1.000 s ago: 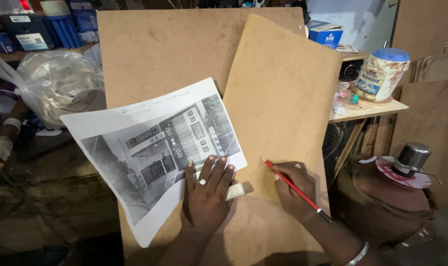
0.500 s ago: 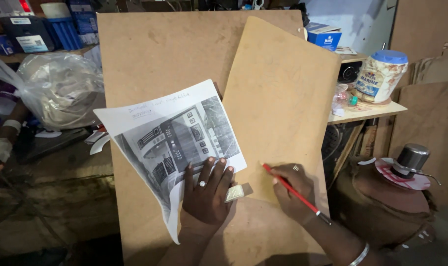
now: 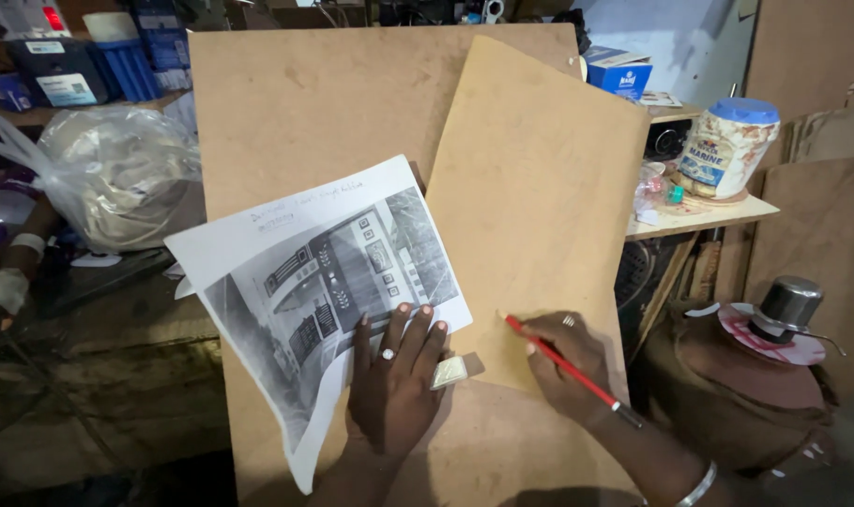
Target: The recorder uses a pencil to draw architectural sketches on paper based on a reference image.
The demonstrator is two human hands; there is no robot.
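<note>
Head view is looking down on a big brown board [image 3: 352,122] with a lighter sheet of board [image 3: 549,197] lying over its right half. Left hand [image 3: 389,390] is pressing flat, fingers spread, on the near edge of a printed picture [image 3: 343,272], pinning it to the board; a small pale eraser [image 3: 449,372] is sitting just right of that hand. Right hand [image 3: 568,361] is closed around a red pencil [image 3: 563,368], tip touching the lighter sheet. At far left, a clear plastic bag [image 3: 117,174] is bulging with something pale. At right, a jar with a blue lid [image 3: 727,145] is standing on a shelf [image 3: 718,218].
</note>
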